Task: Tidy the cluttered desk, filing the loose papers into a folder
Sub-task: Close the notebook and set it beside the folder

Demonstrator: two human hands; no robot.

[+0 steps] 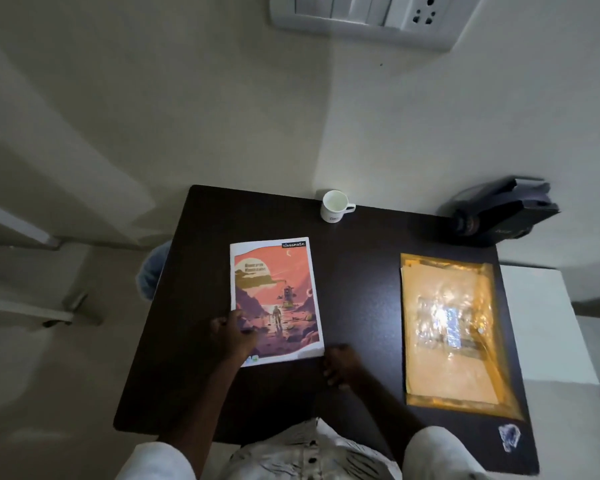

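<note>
– What is on the desk in front of you?
– A dark desk [361,271] fills the lower frame, dimly lit. On your right lies a translucent yellow folder [458,401], flat, with pale papers [437,292] inside it. Left of centre, well apart from the folder, lies a notebook [278,289] with an orange space scene on its cover. A black device [499,209] sits at the far right corner.
– And your hands?
– Your left hand [234,336] rests on the notebook's near left part, fingers bent; whether they pinch its edge I cannot tell. Your right hand [340,365] sits on the desk just beside the notebook's near right corner, fingers curled under, grip unclear.
– Anything smaller?
– A white mug [335,206] stands upright at the far edge, and a crumpled scrap [510,436] lies at the near right corner
</note>
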